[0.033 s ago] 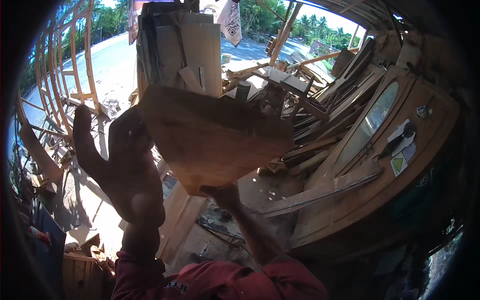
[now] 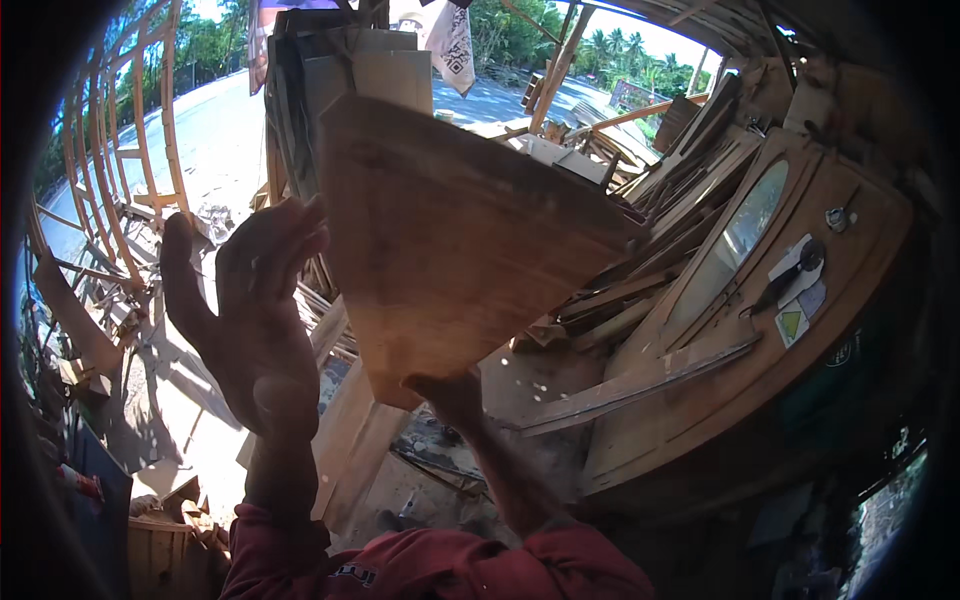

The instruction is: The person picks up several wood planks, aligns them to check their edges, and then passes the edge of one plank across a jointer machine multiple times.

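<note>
Board (image 2: 450, 270) tilted in mid-air, its near end gripped by the right hand (image 2: 452, 394); left hand (image 2: 250, 335), uncurled, at its left edge, contact unclear. Steadying likely needed both hands.

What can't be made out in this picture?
All in the head view:
Right hand: far side hidden behind the wooden board.
Board's back: turned away.
Left hand: contact with the board unclear; dark, overlapping edges.
Patterned hanging cloth: top cut off by upper edge.
</note>
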`<state>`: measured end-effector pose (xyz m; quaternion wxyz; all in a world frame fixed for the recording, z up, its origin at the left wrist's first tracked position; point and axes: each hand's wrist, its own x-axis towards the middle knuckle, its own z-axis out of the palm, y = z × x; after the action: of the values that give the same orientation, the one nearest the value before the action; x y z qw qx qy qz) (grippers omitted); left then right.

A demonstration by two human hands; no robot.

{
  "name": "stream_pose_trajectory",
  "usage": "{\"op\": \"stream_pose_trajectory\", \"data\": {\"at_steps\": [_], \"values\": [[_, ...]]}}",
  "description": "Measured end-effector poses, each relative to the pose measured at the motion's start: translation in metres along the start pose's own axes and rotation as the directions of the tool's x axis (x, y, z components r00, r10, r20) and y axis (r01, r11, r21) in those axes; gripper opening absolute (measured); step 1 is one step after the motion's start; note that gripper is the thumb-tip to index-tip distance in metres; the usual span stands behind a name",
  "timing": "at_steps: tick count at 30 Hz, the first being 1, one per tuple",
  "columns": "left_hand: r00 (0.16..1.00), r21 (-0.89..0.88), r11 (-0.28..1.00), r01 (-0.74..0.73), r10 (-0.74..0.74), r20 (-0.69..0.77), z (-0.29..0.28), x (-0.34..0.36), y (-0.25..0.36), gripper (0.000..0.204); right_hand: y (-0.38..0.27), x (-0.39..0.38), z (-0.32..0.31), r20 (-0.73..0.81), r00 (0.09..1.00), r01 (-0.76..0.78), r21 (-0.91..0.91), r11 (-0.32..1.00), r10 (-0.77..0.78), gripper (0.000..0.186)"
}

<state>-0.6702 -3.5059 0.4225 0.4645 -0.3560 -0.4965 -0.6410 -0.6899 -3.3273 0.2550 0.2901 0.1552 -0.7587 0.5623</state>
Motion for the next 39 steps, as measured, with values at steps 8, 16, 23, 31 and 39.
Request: {"op": "stream_pose_trajectory", "data": {"at_steps": [8, 16, 23, 31, 39], "values": [[0.414, 0.181, 0.873, 0.453, -0.385, 0.825, -0.012, -0.292, -0.093, 0.102, -0.075, -0.066, -0.142, -0.511, 0.845, -0.057, 0.203, 0.977, 0.155, 0.029], [0.088, 0.293, 0.777, 0.557, -0.406, 0.91, 0.139, -0.409, 0.015, 0.05, -0.112, -0.282, -0.301, -0.911, 0.406, 0.001, 0.076, 0.997, 0.069, 0.048], [-0.08, 0.027, 0.927, 0.375, 0.003, 0.997, 0.242, -0.47, 0.153, 0.055, -0.21, -0.58, -0.419, -0.883, -0.058, -0.442, 0.441, 0.781, 0.465, 0.071], [-0.384, 0.006, 0.932, 0.362, 0.144, 0.912, 0.306, -0.564, 0.24, 0.059, -0.244, -0.706, -0.4, -0.788, -0.459, -0.108, 0.509, 0.854, 0.411, 0.083], [-0.269, -0.219, 0.822, 0.525, 0.404, 0.874, 0.448, -0.643, 0.325, 0.066, -0.296, -0.731, -0.464, -0.848, -0.515, -0.378, 0.09, 0.922, -0.128, 0.071]]}}
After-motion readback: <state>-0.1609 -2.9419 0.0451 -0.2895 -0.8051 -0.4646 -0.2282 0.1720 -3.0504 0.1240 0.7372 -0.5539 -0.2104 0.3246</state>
